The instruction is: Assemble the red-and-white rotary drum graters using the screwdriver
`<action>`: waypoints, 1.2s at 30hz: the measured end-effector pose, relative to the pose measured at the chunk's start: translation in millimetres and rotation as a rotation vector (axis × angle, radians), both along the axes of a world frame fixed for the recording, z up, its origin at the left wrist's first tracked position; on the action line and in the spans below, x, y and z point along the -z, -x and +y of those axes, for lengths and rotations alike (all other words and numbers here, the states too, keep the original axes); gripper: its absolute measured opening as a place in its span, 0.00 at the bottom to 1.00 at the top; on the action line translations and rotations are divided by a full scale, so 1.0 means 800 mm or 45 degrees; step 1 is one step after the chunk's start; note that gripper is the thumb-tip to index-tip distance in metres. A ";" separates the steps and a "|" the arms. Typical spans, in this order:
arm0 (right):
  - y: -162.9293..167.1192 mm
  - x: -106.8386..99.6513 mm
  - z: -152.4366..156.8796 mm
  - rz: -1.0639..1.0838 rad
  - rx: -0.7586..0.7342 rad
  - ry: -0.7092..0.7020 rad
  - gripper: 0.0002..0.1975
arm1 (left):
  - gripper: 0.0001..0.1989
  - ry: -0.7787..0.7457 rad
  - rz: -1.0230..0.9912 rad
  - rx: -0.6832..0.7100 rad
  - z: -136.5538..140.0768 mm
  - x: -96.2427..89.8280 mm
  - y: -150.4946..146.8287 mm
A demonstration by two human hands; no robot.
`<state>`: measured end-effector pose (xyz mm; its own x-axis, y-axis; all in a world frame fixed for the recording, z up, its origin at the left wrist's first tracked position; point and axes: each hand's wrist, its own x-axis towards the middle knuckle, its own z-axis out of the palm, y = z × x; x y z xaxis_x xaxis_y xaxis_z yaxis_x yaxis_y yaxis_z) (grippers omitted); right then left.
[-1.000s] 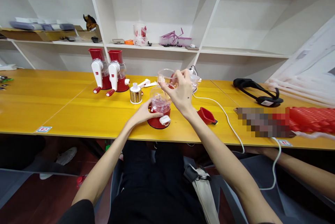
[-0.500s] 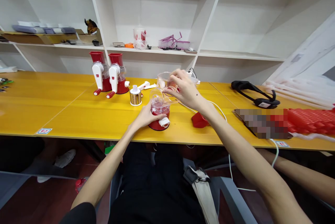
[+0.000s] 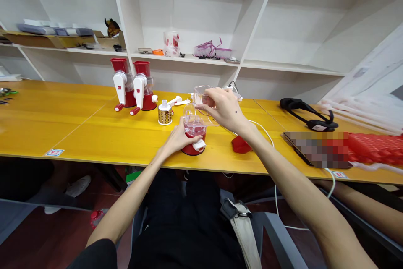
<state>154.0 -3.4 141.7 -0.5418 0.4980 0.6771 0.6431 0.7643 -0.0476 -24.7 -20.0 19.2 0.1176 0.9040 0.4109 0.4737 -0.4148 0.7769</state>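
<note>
On the table edge in front of me stands the red base [image 3: 190, 149] of a rotary grater, with a white knob [image 3: 199, 145] on its front. My left hand [image 3: 180, 139] is wrapped around the base's left side and steadies it. Between the thumb and fingers of my right hand [image 3: 224, 107] is the clear plastic grater housing [image 3: 197, 117], tilted just over the top of the base. Whether its lower edge touches the base I cannot tell. A metal drum grater [image 3: 165, 114] with a white hub stands to the left, and a red hopper [image 3: 242, 144] lies right of the base.
Two assembled red-and-white graters [image 3: 143, 88] stand at the back left. White crank parts [image 3: 176, 100] lie behind the drum. A white cable [image 3: 263, 128] runs off the front edge. On the right are a black headset [image 3: 307, 113] and red packing [image 3: 374, 147]; another person's arm [image 3: 362, 204] shows below.
My right hand has tilted and slightly raised the clear housing, so more of the base's top shows. My left hand keeps its hold on the base. The view has shifted a little.
</note>
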 end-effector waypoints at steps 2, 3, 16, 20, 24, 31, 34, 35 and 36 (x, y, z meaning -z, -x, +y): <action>0.004 0.001 -0.003 0.013 0.049 -0.023 0.16 | 0.36 -0.005 -0.005 -0.004 -0.001 0.000 0.000; 0.006 0.002 -0.004 0.015 0.068 -0.029 0.16 | 0.36 -0.009 -0.008 -0.006 -0.001 0.000 -0.001; 0.012 0.007 -0.010 -0.073 0.149 -0.068 0.14 | 0.33 -0.020 0.078 -0.017 0.001 0.005 0.001; -0.002 0.012 -0.015 0.016 -0.004 -0.103 0.20 | 0.33 0.003 0.038 -0.009 0.004 0.007 0.003; -0.043 0.018 -0.018 0.251 0.035 -0.189 0.21 | 0.36 0.000 -0.002 0.063 0.008 0.008 0.007; -0.159 0.077 -0.007 -0.046 0.382 0.209 0.34 | 0.35 0.034 -0.128 0.148 0.013 0.013 0.010; -0.192 0.108 -0.004 -0.202 0.311 0.418 0.36 | 0.34 0.066 -0.187 0.173 0.012 0.013 0.010; -0.199 0.116 -0.003 -0.203 0.278 0.488 0.37 | 0.34 0.077 -0.203 0.186 0.012 0.012 0.010; -0.203 0.122 -0.002 -0.189 0.249 0.551 0.37 | 0.34 0.088 -0.216 0.198 0.012 0.011 0.009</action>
